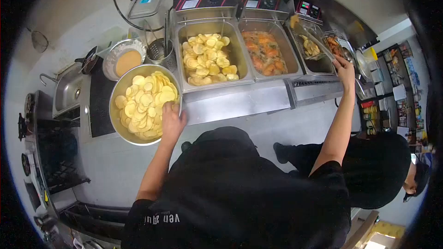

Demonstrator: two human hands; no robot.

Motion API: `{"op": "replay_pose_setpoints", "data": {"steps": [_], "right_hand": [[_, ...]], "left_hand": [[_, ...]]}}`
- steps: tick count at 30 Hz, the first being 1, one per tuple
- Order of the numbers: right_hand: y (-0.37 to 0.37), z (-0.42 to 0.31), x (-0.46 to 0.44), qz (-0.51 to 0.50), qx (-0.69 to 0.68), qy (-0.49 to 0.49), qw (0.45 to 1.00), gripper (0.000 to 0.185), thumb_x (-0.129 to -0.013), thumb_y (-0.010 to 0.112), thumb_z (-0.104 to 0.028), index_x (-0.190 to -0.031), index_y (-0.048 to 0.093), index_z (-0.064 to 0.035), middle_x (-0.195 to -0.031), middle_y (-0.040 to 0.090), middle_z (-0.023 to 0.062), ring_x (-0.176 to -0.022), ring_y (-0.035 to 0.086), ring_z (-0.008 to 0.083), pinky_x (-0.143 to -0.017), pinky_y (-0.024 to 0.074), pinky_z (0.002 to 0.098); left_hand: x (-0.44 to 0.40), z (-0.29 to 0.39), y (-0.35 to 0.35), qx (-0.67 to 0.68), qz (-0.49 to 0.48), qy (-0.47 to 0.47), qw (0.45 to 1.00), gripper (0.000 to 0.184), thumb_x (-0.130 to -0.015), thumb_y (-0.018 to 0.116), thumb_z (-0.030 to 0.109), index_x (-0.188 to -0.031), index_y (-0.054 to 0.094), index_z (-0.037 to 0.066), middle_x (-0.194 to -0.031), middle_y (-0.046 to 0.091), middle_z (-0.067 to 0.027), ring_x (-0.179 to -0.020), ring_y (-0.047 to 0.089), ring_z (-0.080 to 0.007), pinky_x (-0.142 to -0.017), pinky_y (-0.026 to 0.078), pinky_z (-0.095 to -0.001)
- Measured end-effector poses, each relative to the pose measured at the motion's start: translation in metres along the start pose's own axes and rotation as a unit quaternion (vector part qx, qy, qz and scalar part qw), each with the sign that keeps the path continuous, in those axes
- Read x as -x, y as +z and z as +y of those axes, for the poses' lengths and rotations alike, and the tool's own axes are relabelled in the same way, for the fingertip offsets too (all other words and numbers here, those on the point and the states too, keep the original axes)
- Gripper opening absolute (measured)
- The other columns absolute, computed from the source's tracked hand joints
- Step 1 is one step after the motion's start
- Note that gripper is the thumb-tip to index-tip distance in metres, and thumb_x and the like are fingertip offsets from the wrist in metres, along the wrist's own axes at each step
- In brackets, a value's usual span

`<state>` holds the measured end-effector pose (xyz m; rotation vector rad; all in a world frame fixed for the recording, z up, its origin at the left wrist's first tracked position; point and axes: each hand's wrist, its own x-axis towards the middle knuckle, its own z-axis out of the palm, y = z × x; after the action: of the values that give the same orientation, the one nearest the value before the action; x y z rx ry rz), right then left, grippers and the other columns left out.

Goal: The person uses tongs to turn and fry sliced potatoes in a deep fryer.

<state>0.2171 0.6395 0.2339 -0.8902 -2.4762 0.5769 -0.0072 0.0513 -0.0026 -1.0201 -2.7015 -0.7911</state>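
My left hand (172, 123) is closed over the right rim of a large metal bowl (113, 119), its fingers inside by the pale potato slices (144, 103) and its thumb at the outer side. The fingertips are partly hidden. Stretched out to the right, my right hand (344, 70) grips one end of a pair of long metal tongs (318, 41). The tongs' far end reaches over the rightmost fryer (320, 66), where a wire basket (312, 49) holds pale fried pieces. More potato slices (207, 57) lie in the left fryer (246, 60).
Reddish pieces bubble in the middle fryer (265, 55). Left of the fryers are a bowl of batter (128, 62), a perforated metal container (159, 51) and a sink (74, 90). Another person in black (378, 168) bends down close at my right. Shelves (406, 87) stand beyond.
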Motion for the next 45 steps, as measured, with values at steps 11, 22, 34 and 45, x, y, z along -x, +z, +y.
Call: {"op": "replay_pose_setpoints", "data": {"steps": [11,22,34,45], "right_hand": [[0.014,-0.018,-0.016,0.083,0.358,0.089,0.926,0.038,-0.092,0.066,-0.037,-0.12,0.07,-0.0118,-0.104,0.071,0.0213,-0.099,0.068,0.0393,-0.084,0.0534,0.049],[0.127,-0.128,0.04,0.12,0.221,-0.047,0.967,0.021,-0.091,0.066,-0.023,-0.105,0.072,-0.009,-0.091,0.071,0.0178,-0.082,0.07,0.0366,-0.07,0.0554,0.0481],[0.25,-0.188,0.11,-0.047,0.071,-0.232,0.969,0.019,-0.084,0.063,-0.01,-0.099,0.074,-0.0052,-0.088,0.069,0.0179,-0.074,0.07,0.0345,-0.067,0.0567,0.0451],[0.182,-0.195,0.068,-0.103,0.241,-0.176,0.949,0.018,-0.082,0.063,-0.011,-0.098,0.071,-0.0077,-0.084,0.072,0.0167,-0.078,0.073,0.0335,-0.069,0.0579,0.0463]], "left_hand": [[0.0,0.004,-0.002,0.001,-0.001,-0.026,1.0,0.033,-0.081,0.07,0.013,-0.108,0.064,-0.005,-0.114,0.055,-0.027,-0.109,0.052,-0.0447,-0.095,0.046,-0.0515],[0.001,0.0,0.001,-0.004,0.001,-0.004,1.0,0.03,-0.082,0.069,0.011,-0.105,0.064,-0.006,-0.115,0.055,-0.0302,-0.112,0.052,-0.0469,-0.099,0.044,-0.0519],[-0.001,0.0,0.002,-0.014,-0.039,-0.021,0.999,0.034,-0.081,0.068,0.013,-0.109,0.063,-0.007,-0.116,0.054,-0.0306,-0.114,0.051,-0.0475,-0.098,0.044,-0.0526],[-0.001,0.0,0.002,-0.015,0.018,0.0,1.0,0.028,-0.082,0.068,0.015,-0.1,0.063,-0.005,-0.111,0.056,-0.0275,-0.108,0.053,-0.0451,-0.095,0.045,-0.0517]]}}
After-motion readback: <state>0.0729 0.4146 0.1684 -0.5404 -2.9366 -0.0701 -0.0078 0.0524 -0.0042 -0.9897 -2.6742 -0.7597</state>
